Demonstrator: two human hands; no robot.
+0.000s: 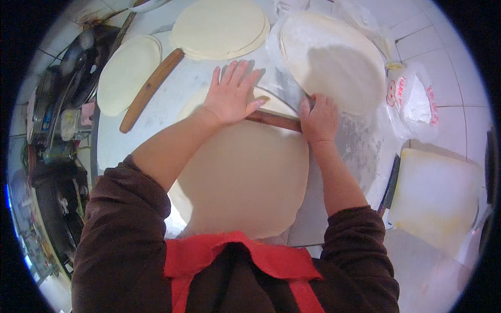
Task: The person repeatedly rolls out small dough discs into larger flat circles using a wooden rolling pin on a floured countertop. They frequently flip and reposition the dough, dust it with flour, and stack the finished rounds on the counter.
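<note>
A large, thin sheet of dough lies on the floured work surface before me. Across its far part runs a dark wooden rolling pin. My left hand is spread flat, fingers apart and pointing away from me. Its palm covers the left part of the pin. At the pin's right end, my right hand has its fingers curled around the wood. A second, lighter wooden rolling pin rests to the left, its near side apart from my hands and its edge against a round dough sheet.
Stacked dough rounds lie at the back. A larger floured dough sheet sits on plastic at the back right. To the right are a printed plastic bag, a dark-bladed knife and a pale cutting board. Dark pans stand left.
</note>
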